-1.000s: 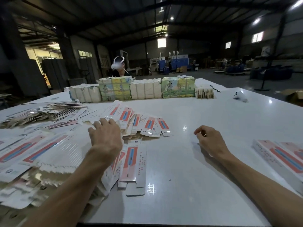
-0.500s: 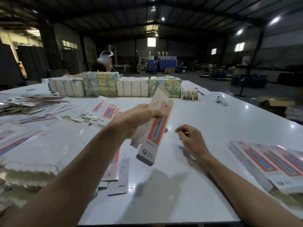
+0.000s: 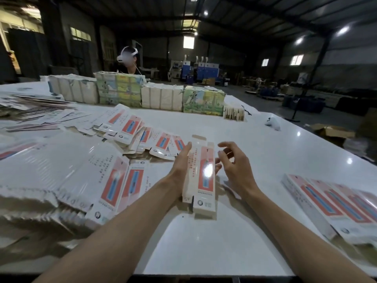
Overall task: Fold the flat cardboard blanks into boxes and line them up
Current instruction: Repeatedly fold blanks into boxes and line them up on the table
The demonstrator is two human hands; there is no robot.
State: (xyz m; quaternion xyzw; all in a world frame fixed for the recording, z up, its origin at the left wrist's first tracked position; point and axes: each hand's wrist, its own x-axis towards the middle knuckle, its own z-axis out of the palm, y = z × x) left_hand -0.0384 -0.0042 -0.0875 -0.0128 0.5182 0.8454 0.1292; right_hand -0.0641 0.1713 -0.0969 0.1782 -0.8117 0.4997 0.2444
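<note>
A person's two bare forearms reach over a white table (image 3: pixel 204 252). Between the hands stands one long, narrow cardboard blank (image 3: pixel 201 176), red and white, partly opened into a sleeve, with its end flaps loose.

The left hand (image 3: pixel 180 168) lies flat along the blank's left face with straight fingers; its thumb is hidden. The right hand (image 3: pixel 234 168) is released, fingers spread and loosely curled just beside the blank's right edge. Whether its fingertips touch cannot be told.

The blank looks like thin, glossy card: probably very light, stiff along its creases, slick to the fingers and easy to dent. The long creased edges seem the best place to hold, squeezing from opposite sides, keeping off the flimsy flaps.

Counts:
- One blank is in hand.
- At least three finished boxes (image 3: pixel 326 207) lie side by side to the right of the right hand, the row cut by the frame.
- A heap of flat blanks (image 3: pixel 110 184) sits left of the left hand, and more fanned blanks (image 3: pixel 130 127) lie beyond it; both are too many to count.
- Four bundled blocks (image 3: pixel 163 97) stand far beyond both hands.
</note>
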